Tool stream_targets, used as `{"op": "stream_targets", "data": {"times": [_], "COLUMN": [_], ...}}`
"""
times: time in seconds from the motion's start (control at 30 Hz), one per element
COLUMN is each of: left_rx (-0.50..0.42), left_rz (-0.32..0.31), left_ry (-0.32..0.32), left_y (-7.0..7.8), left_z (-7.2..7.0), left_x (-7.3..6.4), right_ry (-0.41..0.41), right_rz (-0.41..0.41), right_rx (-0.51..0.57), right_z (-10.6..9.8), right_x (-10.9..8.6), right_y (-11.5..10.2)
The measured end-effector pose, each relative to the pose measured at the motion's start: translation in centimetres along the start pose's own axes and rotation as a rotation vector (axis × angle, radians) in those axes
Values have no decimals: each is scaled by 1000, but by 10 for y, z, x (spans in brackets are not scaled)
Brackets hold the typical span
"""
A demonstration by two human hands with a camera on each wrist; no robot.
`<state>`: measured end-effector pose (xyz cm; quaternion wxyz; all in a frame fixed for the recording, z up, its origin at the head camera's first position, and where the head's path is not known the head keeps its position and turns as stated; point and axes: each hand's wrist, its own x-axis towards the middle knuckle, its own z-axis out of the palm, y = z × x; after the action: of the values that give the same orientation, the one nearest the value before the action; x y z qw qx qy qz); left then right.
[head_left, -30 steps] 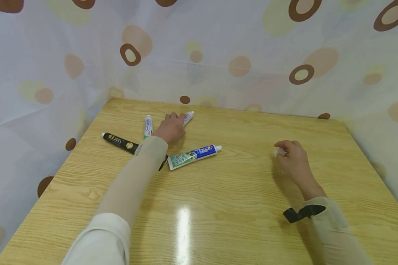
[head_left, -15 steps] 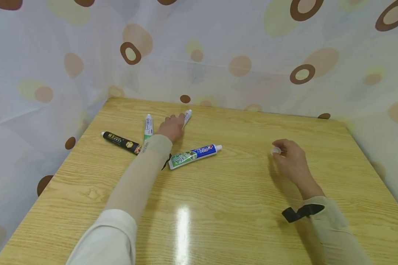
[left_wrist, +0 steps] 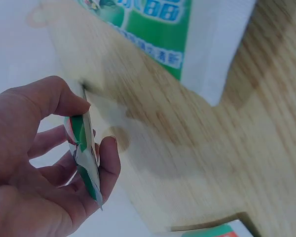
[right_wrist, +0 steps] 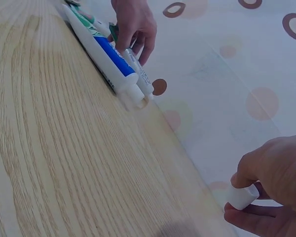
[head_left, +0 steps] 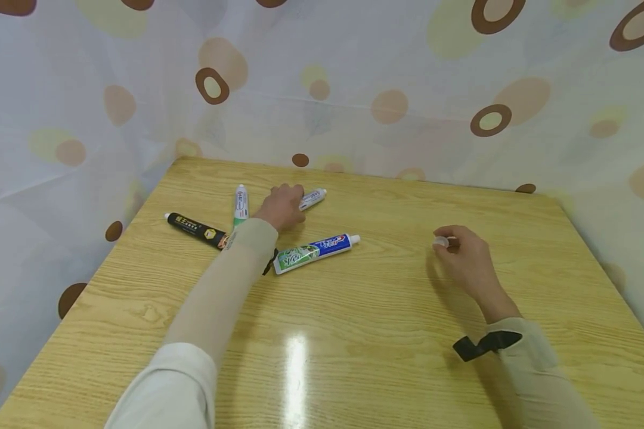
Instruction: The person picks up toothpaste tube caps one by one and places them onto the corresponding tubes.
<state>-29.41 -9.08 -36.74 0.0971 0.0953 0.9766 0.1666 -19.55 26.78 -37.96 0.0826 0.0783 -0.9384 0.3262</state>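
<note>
My left hand (head_left: 282, 207) grips a small white and green toothpaste tube (head_left: 313, 199) near the back of the table, its white tip pointing right. In the left wrist view the thumb and fingers pinch that tube's flat end. Off to the right, my right hand (head_left: 468, 259) holds a small white cap (right_wrist: 242, 197) between thumb and fingers, above the tabletop. Closest to the left wrist lies a blue and green toothpaste tube (head_left: 316, 252). Another white and green tube (head_left: 241, 204) lies left of that hand, partly hidden by the arm.
A black toothpaste tube (head_left: 195, 230) lies at the left, one end covered by the left sleeve. The wooden table (head_left: 375, 333) meets a spotted cloth (head_left: 354, 77) along its back and sides. Light glares on the table's front part.
The tube in my left hand has swung so that its tip points more to the right. My right hand has shifted slightly left with the cap.
</note>
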Motion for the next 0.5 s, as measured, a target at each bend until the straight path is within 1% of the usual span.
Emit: {"op": "stream_targets", "data": {"times": [0.13, 0.23, 0.33, 0.5], "left_rx": [-57, -101, -128, -180], "left_rz": [30, 46, 54, 78], "left_ry": [-22, -26, -15, 32], "left_y": [-2, -4, -4, -4], "left_z": [-4, -5, -7, -8], "left_x": [-6, -9, -9, -6], "right_ry": [-10, -16, -15, 3], "right_rz": [-13, -16, -15, -19], "right_rx": [27, 52, 61, 72], "right_z": [2, 4, 5, 7], "right_x": [0, 0, 1, 1], "right_y": [-3, -4, -5, -7]}}
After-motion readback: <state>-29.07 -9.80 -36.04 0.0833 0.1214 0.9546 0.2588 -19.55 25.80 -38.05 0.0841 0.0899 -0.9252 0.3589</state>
